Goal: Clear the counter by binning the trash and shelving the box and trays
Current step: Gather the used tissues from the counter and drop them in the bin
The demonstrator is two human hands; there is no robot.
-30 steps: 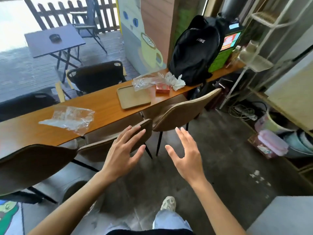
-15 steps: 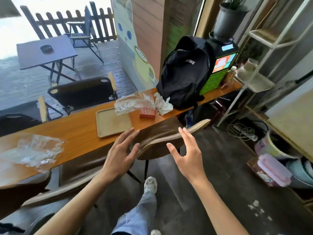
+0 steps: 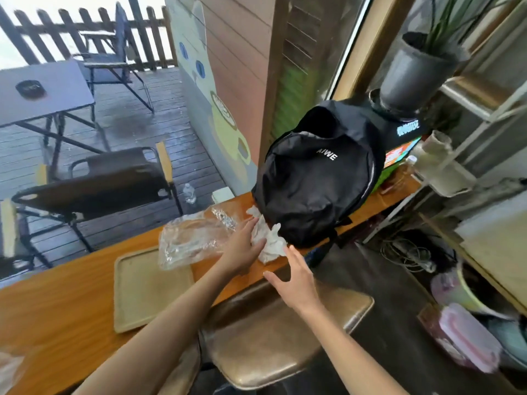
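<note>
On the wooden counter (image 3: 71, 306) lies a beige tray (image 3: 142, 286). A crumpled clear plastic bag (image 3: 191, 238) overlaps the tray's far right corner. Crumpled white tissue (image 3: 271, 243) sits right of the bag, against a black backpack (image 3: 316, 181). My left hand (image 3: 245, 246) rests flat where the bag meets the tissue, fingers spread, gripping nothing. It covers the spot where a small red box stood earlier, so the box is hidden. My right hand (image 3: 296, 280) hovers open just in front of the tissue, above the counter's edge. Another clear plastic bag (image 3: 8, 366) shows at the lower left edge.
A brown chair (image 3: 279, 332) stands under my right arm, tight to the counter. A white wire shelf (image 3: 470, 115) rises at right, with a pink-lidded container (image 3: 467, 340) and cables (image 3: 407, 252) on the floor below. A potted plant (image 3: 416, 72) stands behind the backpack.
I have stepped closer to the counter. Both hands moved forward from above the chair; the left now lies on the bag and tissue, the right is near the tissue.
</note>
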